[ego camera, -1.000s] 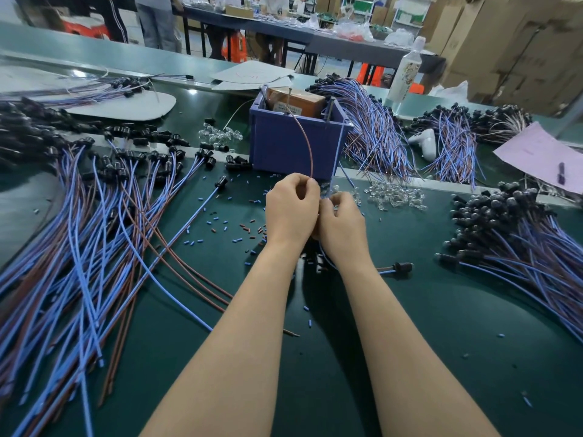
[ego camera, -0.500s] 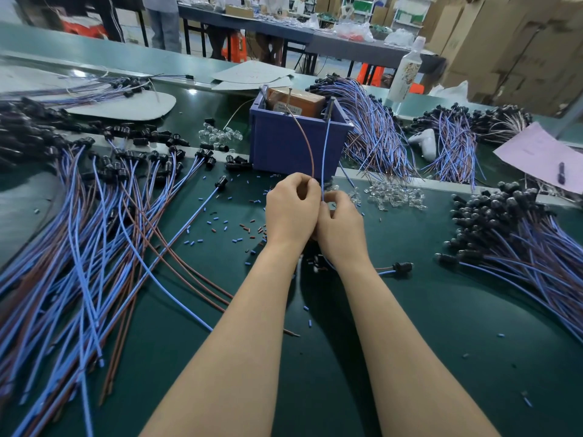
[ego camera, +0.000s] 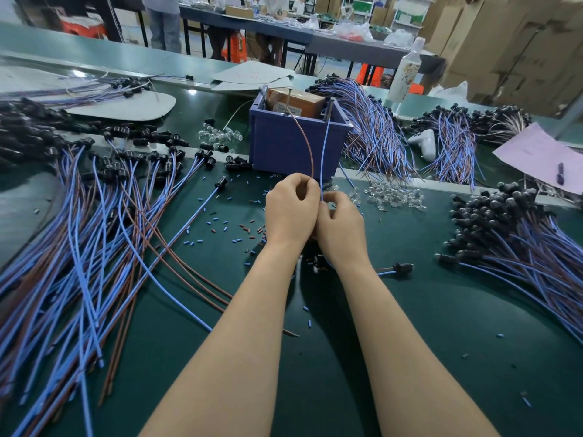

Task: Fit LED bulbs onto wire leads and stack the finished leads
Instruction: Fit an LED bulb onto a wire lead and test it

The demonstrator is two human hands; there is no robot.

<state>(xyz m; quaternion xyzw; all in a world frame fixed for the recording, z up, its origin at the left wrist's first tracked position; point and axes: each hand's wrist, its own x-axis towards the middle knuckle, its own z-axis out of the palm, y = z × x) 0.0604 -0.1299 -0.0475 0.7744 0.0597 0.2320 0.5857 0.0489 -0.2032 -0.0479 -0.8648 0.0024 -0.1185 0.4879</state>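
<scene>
Your left hand (ego camera: 291,209) and right hand (ego camera: 342,230) meet knuckle to knuckle over the green mat (ego camera: 426,335), just in front of the blue bin (ego camera: 284,146). Your left thumb and forefinger pinch the brown wire (ego camera: 306,143), which curves up and back toward the bin's rim. Your right fingers are curled, with thumb and forefinger pinching the blue wire (ego camera: 324,152), which stands almost straight up just beside the brown. The 2 wires start close together at your fingertips and part higher up. Whatever sits inside your palms is hidden, so you cannot tell whether a bulb is there.

A heap of clear LED bulbs (ego camera: 394,195) lies just right of your right hand, near the mat's far edge. To your left, loose leads (ego camera: 79,247) with black sockets fan across the mat. To your right, stacked leads (ego camera: 520,241) lie bunched, their dark sockets at the end nearer your hands. 1 single lead (ego camera: 400,267) rests beside your right wrist. Small blue and brown insulation bits (ego camera: 220,225) dot the mat.
</scene>
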